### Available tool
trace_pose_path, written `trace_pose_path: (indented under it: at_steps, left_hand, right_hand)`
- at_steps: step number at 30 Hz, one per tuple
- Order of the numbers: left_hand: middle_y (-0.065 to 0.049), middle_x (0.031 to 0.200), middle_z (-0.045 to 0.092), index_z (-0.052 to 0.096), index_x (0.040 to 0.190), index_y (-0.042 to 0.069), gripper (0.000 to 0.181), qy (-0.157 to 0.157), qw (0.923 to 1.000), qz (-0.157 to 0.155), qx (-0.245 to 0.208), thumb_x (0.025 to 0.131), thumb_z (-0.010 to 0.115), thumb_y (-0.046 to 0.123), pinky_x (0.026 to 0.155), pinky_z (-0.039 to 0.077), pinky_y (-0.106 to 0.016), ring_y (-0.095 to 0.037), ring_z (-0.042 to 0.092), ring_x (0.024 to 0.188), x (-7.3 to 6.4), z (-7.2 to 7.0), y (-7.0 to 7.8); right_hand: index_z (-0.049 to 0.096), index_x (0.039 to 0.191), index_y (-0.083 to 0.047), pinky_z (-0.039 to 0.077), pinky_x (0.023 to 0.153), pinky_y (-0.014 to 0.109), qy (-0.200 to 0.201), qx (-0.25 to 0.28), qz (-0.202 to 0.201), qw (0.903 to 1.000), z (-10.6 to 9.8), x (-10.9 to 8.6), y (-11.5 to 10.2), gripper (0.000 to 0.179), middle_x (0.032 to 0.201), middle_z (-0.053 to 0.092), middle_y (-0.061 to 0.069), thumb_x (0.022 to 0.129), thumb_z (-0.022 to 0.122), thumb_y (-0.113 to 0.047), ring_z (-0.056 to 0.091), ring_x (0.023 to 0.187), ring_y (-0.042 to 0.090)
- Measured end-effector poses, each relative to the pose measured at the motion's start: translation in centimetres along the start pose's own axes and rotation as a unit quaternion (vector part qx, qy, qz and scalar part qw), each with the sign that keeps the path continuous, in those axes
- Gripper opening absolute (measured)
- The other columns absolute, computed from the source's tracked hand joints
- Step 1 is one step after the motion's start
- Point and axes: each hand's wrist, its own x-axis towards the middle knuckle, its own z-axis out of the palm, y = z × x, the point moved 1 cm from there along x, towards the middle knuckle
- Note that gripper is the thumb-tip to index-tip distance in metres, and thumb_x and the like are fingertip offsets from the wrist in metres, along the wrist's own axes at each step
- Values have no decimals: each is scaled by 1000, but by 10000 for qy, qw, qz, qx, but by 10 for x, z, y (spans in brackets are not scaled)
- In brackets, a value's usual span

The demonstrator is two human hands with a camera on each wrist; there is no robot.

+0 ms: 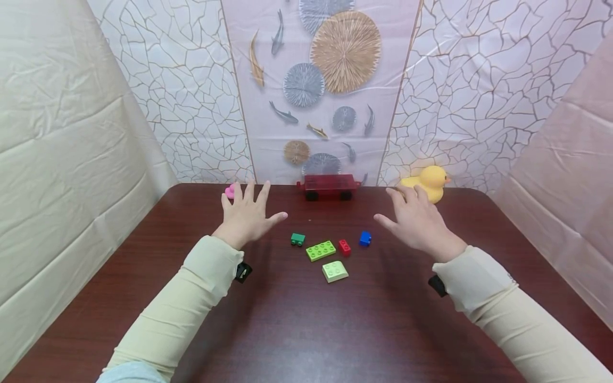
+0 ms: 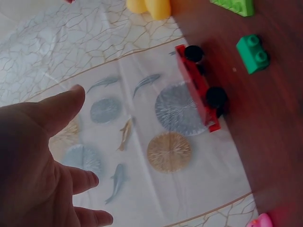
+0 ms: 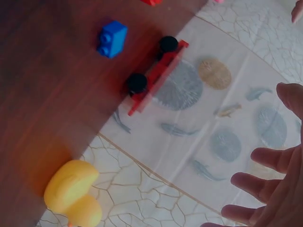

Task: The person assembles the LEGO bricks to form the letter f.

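Note:
Both hands hover over the table with fingers spread, holding nothing. My left hand (image 1: 245, 215) is at the left, nearest a small green brick (image 1: 298, 239) and a pink toy (image 1: 230, 191) partly behind its fingers. My right hand (image 1: 421, 221) is at the right, in front of a yellow rubber duck (image 1: 432, 183) and beside a blue brick (image 1: 365, 239). Between the hands lie a lime-green studded plate (image 1: 321, 250), a small red brick (image 1: 344, 247) and a pale green brick with sloped sides (image 1: 335, 271). A red toy wagon base (image 2: 201, 87) with black wheels stands at the back edge.
The dark brown table (image 1: 306, 330) ends at a patterned cloth backdrop (image 1: 325, 133). Pale cloth walls (image 1: 62, 159) rise on the left and right sides. A black strap device (image 1: 243, 272) sits at the left wrist, and another (image 1: 437, 285) at the right.

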Motion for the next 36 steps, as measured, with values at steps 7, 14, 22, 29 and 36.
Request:
trace_pose_path:
  at_steps: [7,14,22,29,36]
  left_hand:
    - [-18,143,6,11,141,19,78,-126,9996,-85,-251,81,39,60,93,8,-59,-43,-3,125,0,12,3]
    - [-20,139,19,18,140,17,71,-59,9985,-217,-506,84,43,53,89,28,-53,-42,16,123,6,32,6]
    - [-19,133,34,38,132,13,60,104,9980,255,-571,80,62,30,80,40,-49,-37,43,109,8,56,11]
    - [-14,123,47,54,119,14,42,105,9962,585,-633,78,63,14,76,44,-43,-27,49,106,11,74,20]
    - [-7,106,58,61,110,16,31,12,9953,836,-490,83,50,5,72,45,-38,-21,53,97,13,88,27]
  right_hand:
    - [35,129,1,33,79,59,-328,44,104,9994,12,-4,-3,68,127,32,23,84,47,-48,22,116,43]
    - [37,128,0,36,78,54,-456,79,137,9988,24,-3,-7,63,123,37,22,84,51,-43,26,112,39]
    - [42,125,-1,38,79,52,-616,24,-37,9981,41,-2,-15,59,117,44,21,78,63,-32,32,110,39]
    - [49,119,-3,45,71,44,-725,-63,-320,9968,51,1,-25,55,110,50,16,74,68,-28,42,99,31]
    - [54,113,-4,47,66,43,-902,-399,-728,9925,61,2,-31,47,100,55,14,74,67,-27,49,92,29]
